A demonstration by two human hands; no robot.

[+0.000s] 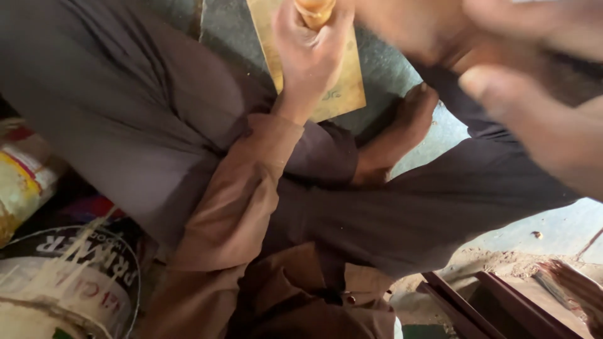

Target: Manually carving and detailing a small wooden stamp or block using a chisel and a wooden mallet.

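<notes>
Down at the far left, a paint tin (63, 282) with a streaked lid is sitting beside the person's dark-trousered knee (113, 107), well apart from either hand. Moving rightward, the left hand (308, 53) is reaching away from the body along a brown sleeve (232, 207), the forearm running up the middle of the view and the wrist bending slightly over a flat tan board (342, 88) that is lying on the grey floor (389, 69). Its fingers are curling closed around a small orange-tan cylinder (314, 11), gripping it near the lower end; the piece's long axis is pointing up and away, out past the top edge, so its full length is hidden. The cylinder is standing directly over the board, and whether it is touching the board cannot be told. Just right of the board, a bare foot (402, 132) is resting on the floor. Further right, the right hand (527, 94) is hovering very close to the camera, blurred, fingers spreading loosely and holding nothing. The left hand is plainly the one on the piece; the right is hanging above and to its right, apart from it.
</notes>
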